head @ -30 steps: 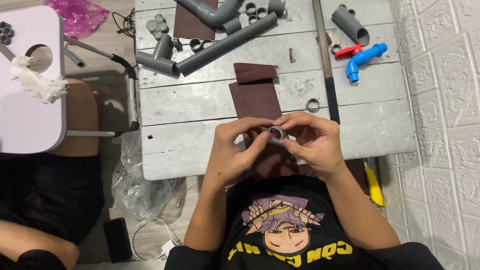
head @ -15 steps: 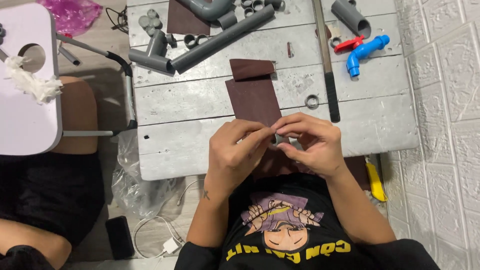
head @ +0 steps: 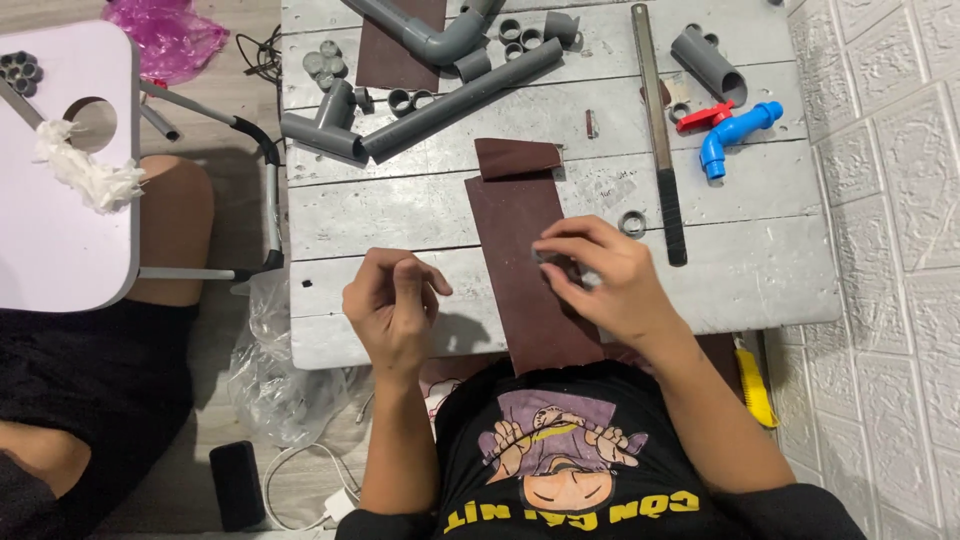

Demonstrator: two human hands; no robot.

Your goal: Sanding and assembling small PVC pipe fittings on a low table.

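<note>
Brown sandpaper strip (head: 528, 270) at frame centre wanted flat, even strokes from the small grey ring (head: 556, 265) pinched under the right hand (head: 600, 285), while the left hand (head: 393, 305) hovered loosely curled, holding nothing

I count two hands, left (head: 392, 305) and right (head: 600, 280), and two brown sandpaper sheets on the counter (head: 780, 250): long strip (head: 525, 270), small piece (head: 515, 157). One blue tap (head: 735, 135), one red valve handle (head: 703, 118), one metal ruler (head: 658, 130), one loose ring (head: 632, 223).
</note>
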